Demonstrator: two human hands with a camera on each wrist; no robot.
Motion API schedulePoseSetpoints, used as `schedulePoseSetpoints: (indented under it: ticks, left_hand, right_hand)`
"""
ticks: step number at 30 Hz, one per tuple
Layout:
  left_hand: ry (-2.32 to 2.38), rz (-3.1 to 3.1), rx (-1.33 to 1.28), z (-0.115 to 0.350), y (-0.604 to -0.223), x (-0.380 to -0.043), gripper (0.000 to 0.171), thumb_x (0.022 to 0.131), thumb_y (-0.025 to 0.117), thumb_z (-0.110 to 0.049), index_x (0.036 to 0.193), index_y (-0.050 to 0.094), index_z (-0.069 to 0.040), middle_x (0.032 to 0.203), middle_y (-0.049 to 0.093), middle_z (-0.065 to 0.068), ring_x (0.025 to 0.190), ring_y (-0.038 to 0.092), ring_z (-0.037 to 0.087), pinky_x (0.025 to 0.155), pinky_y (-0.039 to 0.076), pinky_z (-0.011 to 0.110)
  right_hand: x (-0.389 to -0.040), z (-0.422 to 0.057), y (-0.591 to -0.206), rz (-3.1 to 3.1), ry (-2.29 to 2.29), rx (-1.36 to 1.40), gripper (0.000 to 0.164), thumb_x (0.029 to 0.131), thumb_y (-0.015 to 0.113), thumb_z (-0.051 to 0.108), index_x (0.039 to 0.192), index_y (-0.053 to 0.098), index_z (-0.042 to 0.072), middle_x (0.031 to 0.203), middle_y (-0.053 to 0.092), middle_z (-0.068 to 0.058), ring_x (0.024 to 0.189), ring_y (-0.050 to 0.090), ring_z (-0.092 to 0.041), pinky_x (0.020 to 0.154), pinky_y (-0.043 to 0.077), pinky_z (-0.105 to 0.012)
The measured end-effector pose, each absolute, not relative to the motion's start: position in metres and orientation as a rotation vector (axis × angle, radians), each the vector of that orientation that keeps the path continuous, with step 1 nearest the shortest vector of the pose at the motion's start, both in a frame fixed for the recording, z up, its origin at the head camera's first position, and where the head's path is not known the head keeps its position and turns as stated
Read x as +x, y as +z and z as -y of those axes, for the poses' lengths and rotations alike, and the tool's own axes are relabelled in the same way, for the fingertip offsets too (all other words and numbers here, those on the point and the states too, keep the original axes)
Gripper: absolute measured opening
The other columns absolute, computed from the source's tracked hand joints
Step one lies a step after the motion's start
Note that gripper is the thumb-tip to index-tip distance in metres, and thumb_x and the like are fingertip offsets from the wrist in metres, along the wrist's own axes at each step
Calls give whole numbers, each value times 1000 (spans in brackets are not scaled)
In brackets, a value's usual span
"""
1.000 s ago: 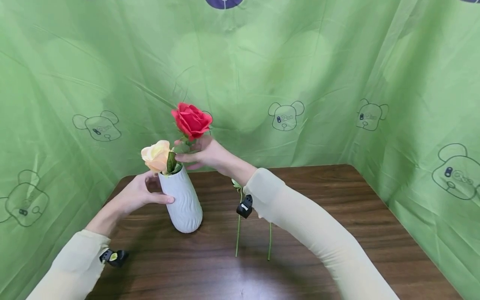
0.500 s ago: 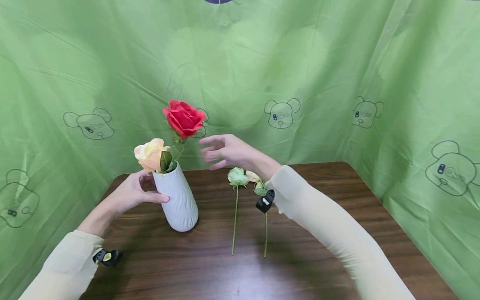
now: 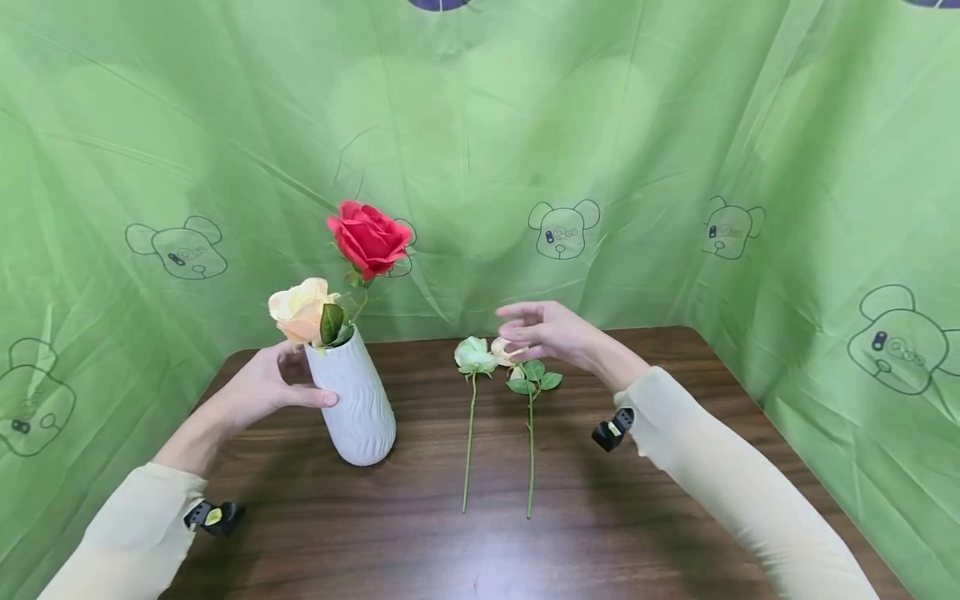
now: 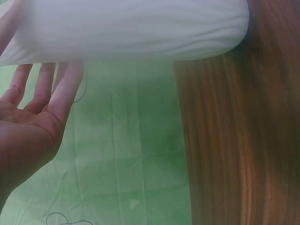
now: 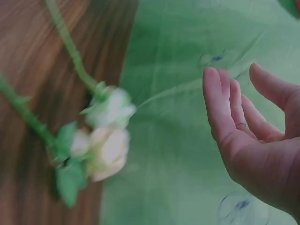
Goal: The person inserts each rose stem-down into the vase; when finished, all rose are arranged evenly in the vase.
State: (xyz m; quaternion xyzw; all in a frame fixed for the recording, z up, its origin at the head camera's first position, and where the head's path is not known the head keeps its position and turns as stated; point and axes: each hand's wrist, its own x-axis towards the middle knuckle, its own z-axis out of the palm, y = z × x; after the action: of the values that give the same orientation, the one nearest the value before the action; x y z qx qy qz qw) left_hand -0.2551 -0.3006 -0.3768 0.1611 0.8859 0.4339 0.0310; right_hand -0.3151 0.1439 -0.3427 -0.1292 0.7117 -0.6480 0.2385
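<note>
A white vase (image 3: 351,400) with a wavy surface stands tilted on the table, a red rose (image 3: 369,239) and a peach rose (image 3: 302,310) in its mouth. My left hand (image 3: 258,390) grips the vase near its top, thumb across the front and fingers behind; the left wrist view shows those fingers (image 4: 65,89) against its wall. Over the far part of the table hovers my right hand (image 3: 558,335), holding nothing, its fingers loosely extended. Just below it lies a second, smaller peach rose (image 5: 110,152) with green leaves, its bloom partly covered by the fingers in the head view.
Beside that smaller rose lies a pale green rose (image 3: 475,356), its stem pointing towards me. The brown wooden table (image 3: 420,542) ends at a green curtain (image 3: 465,167) with bear drawings, hanging behind and at both sides.
My right hand has let go of the red rose, which stays in the vase, and has moved right and down to above the lying roses. The left hand keeps its grip on the vase.
</note>
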Motion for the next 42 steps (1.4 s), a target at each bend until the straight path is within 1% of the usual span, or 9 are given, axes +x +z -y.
schedulePoseSetpoints:
  ticks: [5,11,16,20,23,28,34,38,42]
  left_hand:
    - [1352,-2729,513,301,-378,-255,69,78,91,-26,134,56,-7,117,67,9,108,61,23,84,51,30]
    - [1352,-2728,502,301,-379,-253,68,79,90,-27,134,56,-7,118,67,10,109,60,22,85,50,30]
    - [1341,-2729,479,301,-380,-252,73,79,89,-29,139,53,-7,122,66,10,112,58,23,87,49,32]
    - [1339,-2736,472,300,-379,-253,72,79,90,-29,138,54,-9,120,66,9,111,58,25,86,50,32]
    - [1336,-2740,485,299,-376,-252,71,79,90,-28,137,54,-8,120,66,9,111,58,26,86,49,31]
    - [1335,-2739,492,299,-377,-253,71,79,90,-29,137,55,-8,118,66,10,111,58,27,86,49,31]
    - [1337,-2734,484,300,-377,-253,72,79,90,-29,137,54,-8,121,66,9,112,58,27,87,50,34]
    - [1335,-2732,465,299,-376,-252,75,79,90,-30,140,52,-9,124,65,8,116,55,26,89,49,37]
    - [1354,-2722,449,297,-375,-252,76,78,90,-30,140,53,-10,123,65,8,115,56,26,90,49,38]
  right_hand:
    - [-318,-172,-379,-1983,-1795,-257,56,100,63,4,150,40,-5,136,53,-28,99,69,-28,99,49,-53]
    - [-324,-194,-429,-2025,-1844,-90,50,99,64,3,144,46,-8,115,69,-17,95,70,-28,95,51,-53]
    - [-326,-198,-458,-2049,-1831,-16,54,97,68,7,143,46,-11,122,67,-25,102,69,-36,87,56,-47]
    - [-328,-192,-470,-2098,-1794,35,53,96,70,8,141,49,-10,125,65,-28,98,69,-34,81,59,-43]
    - [-331,-189,-475,-2131,-1763,82,51,95,71,8,140,52,-7,123,66,-26,93,70,-30,80,59,-44]
    - [-333,-185,-484,-2161,-1721,112,48,93,73,8,136,55,-6,108,70,-18,86,69,-26,76,60,-42]
    - [-334,-178,-490,-2235,-1684,151,46,88,79,7,128,60,-4,86,70,-6,70,65,-19,65,60,-36]
    - [-333,-170,-493,-2380,-1567,178,45,81,86,9,119,62,-2,81,70,-6,59,62,-17,56,58,-33]
    - [-332,-164,-492,-2477,-1468,222,44,77,89,8,113,64,0,82,67,-7,58,61,-17,55,58,-34]
